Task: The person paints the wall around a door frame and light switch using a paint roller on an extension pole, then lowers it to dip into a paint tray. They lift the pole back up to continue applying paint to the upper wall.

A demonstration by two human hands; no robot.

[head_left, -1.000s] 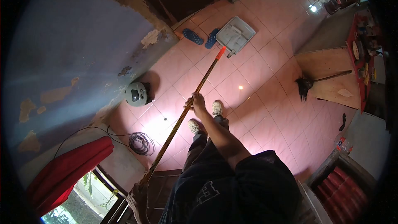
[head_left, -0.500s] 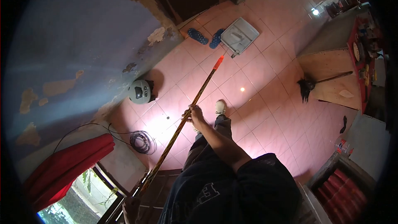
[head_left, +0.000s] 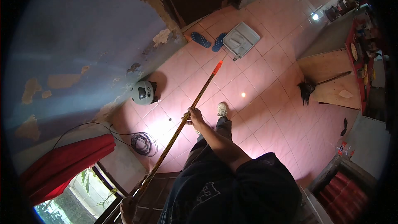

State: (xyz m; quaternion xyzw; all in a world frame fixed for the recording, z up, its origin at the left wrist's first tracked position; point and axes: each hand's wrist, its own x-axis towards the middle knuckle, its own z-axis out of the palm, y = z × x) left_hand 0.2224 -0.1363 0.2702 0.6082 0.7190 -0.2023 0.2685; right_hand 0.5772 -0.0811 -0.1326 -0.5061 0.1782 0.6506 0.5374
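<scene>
Right hand (head_left: 194,115) clasps the orange-tipped pole (head_left: 203,89), left hand (head_left: 126,212) at its lower end, grip unclear; helmet (head_left: 143,92) and coiled cable (head_left: 144,143) lie alongside, sandals (head_left: 209,40) beyond.

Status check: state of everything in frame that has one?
right hand, grip shut on pole
pole, held, slanted
left hand, grip unclear
cable, coiled
red curtain, bunched aside
helmet, set down on floor
sandals, unworn, side by side
duster, lying on wooden board
</scene>
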